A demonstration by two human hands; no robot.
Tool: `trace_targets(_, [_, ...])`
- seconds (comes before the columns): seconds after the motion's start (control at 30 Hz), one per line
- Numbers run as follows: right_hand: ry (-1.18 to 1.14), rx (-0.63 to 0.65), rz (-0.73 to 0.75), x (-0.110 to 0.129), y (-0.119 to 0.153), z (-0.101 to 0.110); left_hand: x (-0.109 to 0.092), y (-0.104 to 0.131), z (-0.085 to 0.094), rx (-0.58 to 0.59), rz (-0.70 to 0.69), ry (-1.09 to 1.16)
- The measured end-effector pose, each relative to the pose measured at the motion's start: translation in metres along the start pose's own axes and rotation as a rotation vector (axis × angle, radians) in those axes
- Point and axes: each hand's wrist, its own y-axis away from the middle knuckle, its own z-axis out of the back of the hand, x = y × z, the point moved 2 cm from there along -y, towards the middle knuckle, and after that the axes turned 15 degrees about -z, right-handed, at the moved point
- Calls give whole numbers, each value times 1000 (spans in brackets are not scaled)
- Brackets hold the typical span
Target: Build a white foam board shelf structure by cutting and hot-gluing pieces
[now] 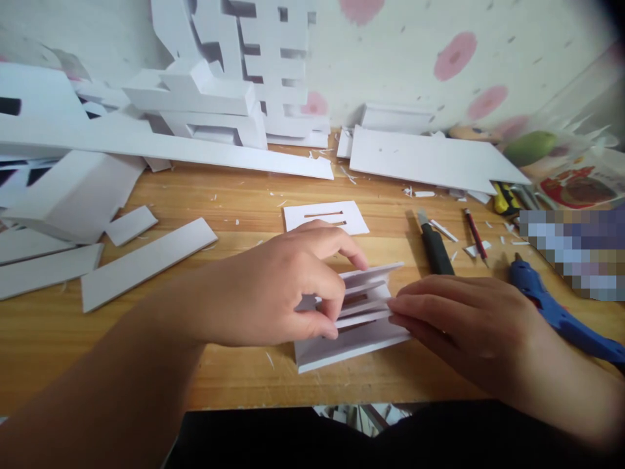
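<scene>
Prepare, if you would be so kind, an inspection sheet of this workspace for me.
Surface: wooden table, sprinkled with small white scraps.
Job's things: white tray with raised long sides, lying on the table; a white strip runs lengthwise along it, with more strips behind.
Clutter: slotted card behind the tray; cutter, pencil and glue gun to the right; loose white boards to the left.
Hands: left hand and right hand pinch opposite ends of the strip.
Cables: nothing seen.
Surroundings: spotted wall behind; white cut-out model at the back; plastic bag at far right.
</scene>
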Motion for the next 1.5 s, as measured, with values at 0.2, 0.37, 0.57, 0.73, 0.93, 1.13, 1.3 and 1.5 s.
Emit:
trace_targets(0.2, [79, 0, -8, 0, 5, 0, 3, -1, -5, 50, -4, -28])
trace_targets(0.37, [90, -29, -38, 0, 10, -2, 4, 0, -6, 23, -15, -13])
trace_targets(0.57, [75, -38, -76, 4, 12, -3, 3, -1, -5, 23, -54, -37])
trace_targets(0.73, [49, -16, -111, 7, 12, -2, 2, 0, -3, 79, -23, -21])
trace_targets(0.93, [41, 1, -110, 5, 14, -1, 5, 1, -5, 99, -2, -33])
trace_targets(1.13, [17, 1, -110, 5, 13, -1, 5, 1, -6, 83, -1, -44])
trace_targets(1.3, [13, -2, -108, 6, 10, -3, 6, 0, -6, 98, -13, -41])
trace_targets(1.5, [19, 4, -107, 5, 11, -2, 7, -1, -7, 98, 2, -40])
